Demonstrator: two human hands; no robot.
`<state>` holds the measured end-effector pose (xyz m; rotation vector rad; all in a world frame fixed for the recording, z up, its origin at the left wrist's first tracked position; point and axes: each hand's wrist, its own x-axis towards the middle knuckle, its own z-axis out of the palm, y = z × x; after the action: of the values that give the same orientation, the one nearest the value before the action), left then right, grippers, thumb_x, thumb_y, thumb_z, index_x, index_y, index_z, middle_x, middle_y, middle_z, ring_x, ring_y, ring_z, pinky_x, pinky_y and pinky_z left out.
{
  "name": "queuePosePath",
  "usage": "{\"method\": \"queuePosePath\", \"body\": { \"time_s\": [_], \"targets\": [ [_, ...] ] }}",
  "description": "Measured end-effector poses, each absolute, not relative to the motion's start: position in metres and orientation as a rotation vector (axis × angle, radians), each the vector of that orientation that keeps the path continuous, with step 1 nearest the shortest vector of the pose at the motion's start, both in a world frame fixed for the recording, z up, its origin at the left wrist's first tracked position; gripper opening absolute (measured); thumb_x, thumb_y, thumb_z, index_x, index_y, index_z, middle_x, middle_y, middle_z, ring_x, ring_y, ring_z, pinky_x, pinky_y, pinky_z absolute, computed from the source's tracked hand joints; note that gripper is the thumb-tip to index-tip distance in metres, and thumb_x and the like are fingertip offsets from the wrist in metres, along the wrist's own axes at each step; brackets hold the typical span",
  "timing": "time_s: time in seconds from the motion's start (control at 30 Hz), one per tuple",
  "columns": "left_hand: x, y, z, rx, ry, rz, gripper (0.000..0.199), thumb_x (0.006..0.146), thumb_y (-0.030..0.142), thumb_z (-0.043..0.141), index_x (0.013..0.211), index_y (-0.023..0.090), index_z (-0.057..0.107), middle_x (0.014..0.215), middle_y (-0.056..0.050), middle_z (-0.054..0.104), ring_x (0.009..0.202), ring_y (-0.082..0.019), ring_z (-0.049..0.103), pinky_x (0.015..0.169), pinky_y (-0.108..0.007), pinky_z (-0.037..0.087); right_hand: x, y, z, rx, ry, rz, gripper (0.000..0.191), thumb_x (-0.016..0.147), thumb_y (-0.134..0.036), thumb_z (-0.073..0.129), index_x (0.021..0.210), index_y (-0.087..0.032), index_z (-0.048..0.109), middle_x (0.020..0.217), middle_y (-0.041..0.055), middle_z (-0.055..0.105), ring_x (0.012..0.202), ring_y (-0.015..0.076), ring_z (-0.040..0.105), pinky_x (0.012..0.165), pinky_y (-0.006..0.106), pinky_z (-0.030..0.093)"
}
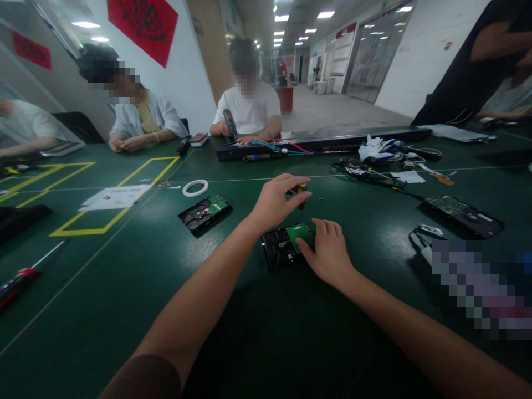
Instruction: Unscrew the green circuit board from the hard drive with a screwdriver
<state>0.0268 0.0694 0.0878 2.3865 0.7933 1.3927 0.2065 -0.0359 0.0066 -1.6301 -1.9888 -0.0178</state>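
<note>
My left hand (272,204) is raised over a hard drive (276,252), thumb and fingers closed round a short black-and-yellow tool (300,189) that looks like a stubby screwdriver. Its lower end points down and sits above the drive's far edge. My right hand (330,255) grips the drive at its right end, thumb on the green circuit board (296,233) and fingers along the far right side. The drive lies flat with its board side up. Tiny metal bits, perhaps screws (322,199), lie on the table just beyond my hands.
A second hard drive (205,213) and a white tape roll (195,188) are at left. At right lie another drive (461,215) and cables (366,173). A long-shafted screwdriver (20,282) rests far left. Across the green table, a person (249,105) holds a power driver (229,122).
</note>
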Motion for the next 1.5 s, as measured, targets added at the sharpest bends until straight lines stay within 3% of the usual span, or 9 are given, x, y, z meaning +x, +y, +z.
{"method": "queuePosePath", "body": {
  "time_s": [0.17, 0.37, 0.77, 1.1, 1.5],
  "targets": [
    [0.027, 0.067, 0.083, 2.383, 0.791, 1.422, 0.029, 0.098, 0.022, 0.078, 0.127, 0.022, 0.076, 0.113, -0.006, 0.075, 0.094, -0.015, 0.073, 0.084, -0.03, 0.062, 0.196, -0.064, 0.012, -1.523, -2.16, -0.059, 0.042, 0.105, -0.04, 0.056, 0.139, -0.018, 0.065, 0.142, 0.0219, 0.059, 0.138, 0.0418, 0.049, 0.11, 0.06, 0.048],
    [0.027, 0.068, 0.083, 2.405, 0.788, 1.416, 0.03, 0.099, 0.023, 0.076, 0.128, 0.021, 0.075, 0.114, -0.007, 0.074, 0.091, -0.015, 0.072, 0.084, -0.031, 0.061, 0.184, -0.078, 0.008, -1.4, -2.462, 0.03, 0.085, 0.1, -0.07, 0.054, 0.159, -0.009, 0.049, 0.166, 0.0246, 0.044, 0.156, 0.0456, 0.034, 0.124, 0.066, 0.031],
    [0.026, 0.061, 0.09, 2.344, 0.792, 1.347, 0.028, 0.098, 0.023, 0.076, 0.126, 0.023, 0.077, 0.114, -0.006, 0.076, 0.097, -0.017, 0.073, 0.085, -0.031, 0.062, 0.194, -0.064, 0.006, -1.361, -2.565, -0.116, 0.047, 0.109, -0.028, 0.054, 0.152, -0.014, 0.06, 0.163, 0.0181, 0.052, 0.151, 0.0364, 0.048, 0.122, 0.057, 0.039],
    [0.023, 0.06, 0.091, 2.346, 0.829, 1.342, 0.032, 0.097, 0.018, 0.073, 0.129, 0.022, 0.071, 0.116, -0.005, 0.076, 0.097, -0.016, 0.072, 0.083, -0.029, 0.061, 0.21, -0.049, -0.003, -1.152, -2.635, -0.129, 0.046, 0.106, -0.021, 0.059, 0.151, -0.015, 0.062, 0.159, 0.0164, 0.057, 0.151, 0.0338, 0.05, 0.123, 0.056, 0.043],
    [0.033, 0.063, 0.079, 2.382, 0.802, 1.578, 0.025, 0.098, 0.017, 0.076, 0.123, 0.018, 0.072, 0.115, -0.007, 0.076, 0.098, -0.015, 0.073, 0.09, -0.03, 0.061, 0.208, -0.056, 0.001, -1.141, -2.557, -0.088, 0.047, 0.107, -0.031, 0.056, 0.15, -0.01, 0.062, 0.16, 0.02, 0.056, 0.153, 0.0351, 0.047, 0.127, 0.056, 0.038]
  ]
}}
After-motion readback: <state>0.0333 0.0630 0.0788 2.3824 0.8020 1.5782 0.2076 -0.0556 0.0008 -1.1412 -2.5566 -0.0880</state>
